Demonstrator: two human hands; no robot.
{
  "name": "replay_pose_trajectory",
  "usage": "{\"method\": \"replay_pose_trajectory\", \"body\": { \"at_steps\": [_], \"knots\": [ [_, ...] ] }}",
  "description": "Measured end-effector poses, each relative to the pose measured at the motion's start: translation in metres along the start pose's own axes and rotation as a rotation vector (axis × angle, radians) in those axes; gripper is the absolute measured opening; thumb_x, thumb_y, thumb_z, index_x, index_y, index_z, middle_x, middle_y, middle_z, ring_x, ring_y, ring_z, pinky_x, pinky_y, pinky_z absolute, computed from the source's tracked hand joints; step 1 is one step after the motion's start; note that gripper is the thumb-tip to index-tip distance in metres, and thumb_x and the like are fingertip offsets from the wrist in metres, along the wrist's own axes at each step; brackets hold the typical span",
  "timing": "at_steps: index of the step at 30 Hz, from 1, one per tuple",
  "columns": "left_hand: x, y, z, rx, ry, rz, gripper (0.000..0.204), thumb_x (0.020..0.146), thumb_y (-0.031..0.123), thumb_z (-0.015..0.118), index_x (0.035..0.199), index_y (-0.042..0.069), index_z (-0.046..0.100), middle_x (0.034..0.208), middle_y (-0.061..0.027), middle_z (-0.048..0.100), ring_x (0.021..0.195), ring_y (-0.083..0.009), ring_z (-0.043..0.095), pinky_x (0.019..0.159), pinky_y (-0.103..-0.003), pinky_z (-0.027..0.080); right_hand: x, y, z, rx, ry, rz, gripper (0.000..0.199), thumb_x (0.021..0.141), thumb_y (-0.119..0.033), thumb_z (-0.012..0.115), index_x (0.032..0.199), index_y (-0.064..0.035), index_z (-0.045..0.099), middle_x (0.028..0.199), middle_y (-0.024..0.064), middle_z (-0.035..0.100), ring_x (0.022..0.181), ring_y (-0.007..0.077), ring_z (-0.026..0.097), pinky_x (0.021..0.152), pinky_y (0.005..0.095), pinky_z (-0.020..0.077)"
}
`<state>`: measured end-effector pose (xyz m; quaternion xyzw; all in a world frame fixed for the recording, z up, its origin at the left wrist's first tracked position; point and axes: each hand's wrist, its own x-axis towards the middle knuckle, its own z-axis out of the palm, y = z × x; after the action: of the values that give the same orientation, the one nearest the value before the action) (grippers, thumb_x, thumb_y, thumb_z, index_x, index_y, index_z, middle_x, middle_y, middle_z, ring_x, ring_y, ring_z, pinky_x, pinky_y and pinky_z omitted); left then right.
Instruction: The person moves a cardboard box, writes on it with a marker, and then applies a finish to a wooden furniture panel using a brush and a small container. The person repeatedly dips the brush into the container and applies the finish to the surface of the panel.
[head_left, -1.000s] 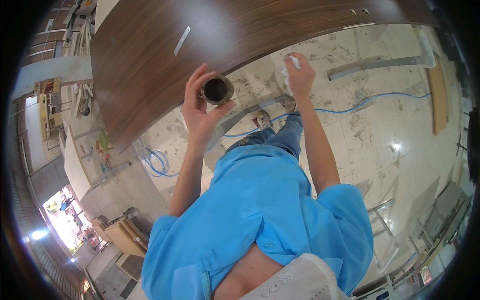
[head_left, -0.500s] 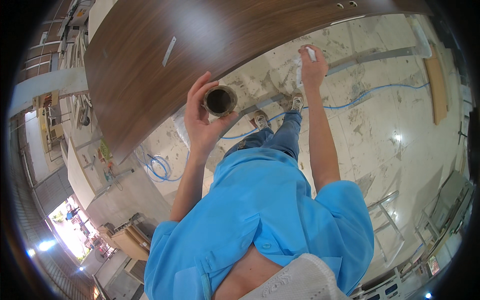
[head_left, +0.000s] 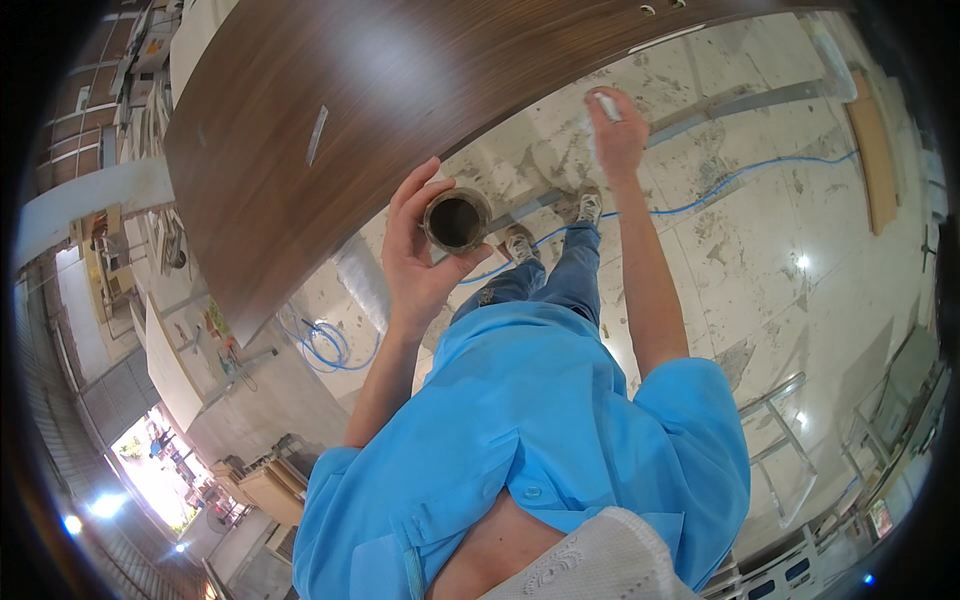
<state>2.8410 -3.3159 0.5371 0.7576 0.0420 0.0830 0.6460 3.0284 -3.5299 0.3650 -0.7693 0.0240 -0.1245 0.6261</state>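
In my left hand [head_left: 415, 262] is a small round container [head_left: 434, 238] with a grimy rim, its opening facing up and dark inside; what it contains is too dark to make out. Thumb and fingers wrap its sides. My right hand [head_left: 622, 135] is out over the floor to the right, closed on a wad of white cloth [head_left: 606, 106], part of which hangs below the fingers. Beyond my left hand lies a large dark brown wood-grain panel [head_left: 255, 165], and a short thin metallic strip [head_left: 317, 135] rests on it.
A blue hose [head_left: 715, 197] runs across the stained tile floor, with a coil [head_left: 325, 345] at left. A brown board [head_left: 874, 160] lies at far right. Metal frames [head_left: 780, 440] stand at lower right. Stacked boards [head_left: 270, 490] are at lower left.
My left hand has moved slightly right and nearer with the container. The right hand has shifted a little left, still holding the white cloth. The panel sits slightly further left in view.
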Motion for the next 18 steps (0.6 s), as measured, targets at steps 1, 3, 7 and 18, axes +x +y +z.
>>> {"method": "replay_pose_trajectory", "body": {
  "at_steps": [1, 3, 7, 18],
  "knots": [
    [0.001, 0.0, 0.002, -0.004, 0.0, -0.002, 0.073, 0.07, -0.002, 0.089, 0.136, 0.005, 0.059, 0.159, -0.0136, 0.038, 0.14, -0.0237, 0.05, 0.113, -0.039, 0.048, -0.002, 0.001, 0.0, -0.018, -0.09, 0.009, 0.016, 0.092, -0.018, 0.077, 0.106, -0.0097, 0.076, 0.086, 0.0104, 0.075, 0.078, 0.0154, 0.07, 0.073, 0.0301, 0.0539],
    [0.006, 0.002, 0.008, -0.008, -0.003, -0.006, 0.073, 0.07, -0.001, 0.089, 0.136, 0.005, 0.059, 0.159, -0.0136, 0.038, 0.14, -0.0237, 0.05, 0.113, -0.039, 0.048, -0.004, 0.002, 0.0, -0.043, -0.307, 0.084, 0.014, 0.093, -0.016, 0.077, 0.104, -0.0084, 0.076, 0.091, 0.0042, 0.077, 0.085, 0.0096, 0.069, 0.078, 0.0275, 0.0535],
    [0.013, 0.007, 0.018, 0.008, 0.008, -0.009, 0.073, 0.069, 0.002, 0.09, 0.136, 0.005, 0.06, 0.158, -0.0135, 0.04, 0.139, -0.023, 0.051, 0.112, -0.038, 0.049, 0.018, 0.002, -0.011, -0.057, -0.013, 0.076, 0.014, 0.092, -0.016, 0.077, 0.104, -0.0081, 0.076, 0.088, 0.0038, 0.076, 0.082, 0.0093, 0.067, 0.077, 0.0264, 0.0524],
    [0.032, 0.013, 0.049, 0.064, -0.03, 0.018, 0.073, 0.068, 0.009, 0.092, 0.135, 0.007, 0.063, 0.157, -0.0134, 0.044, 0.135, -0.0229, 0.055, 0.109, -0.038, 0.05, 0.012, -0.004, -0.02, -0.089, 0.008, 0.036, 0.017, 0.092, -0.018, 0.075, 0.105, -0.006, 0.075, 0.088, 0.0119, 0.075, 0.079, 0.0207, 0.072, 0.076, 0.0312, 0.0545]
  ]
}}
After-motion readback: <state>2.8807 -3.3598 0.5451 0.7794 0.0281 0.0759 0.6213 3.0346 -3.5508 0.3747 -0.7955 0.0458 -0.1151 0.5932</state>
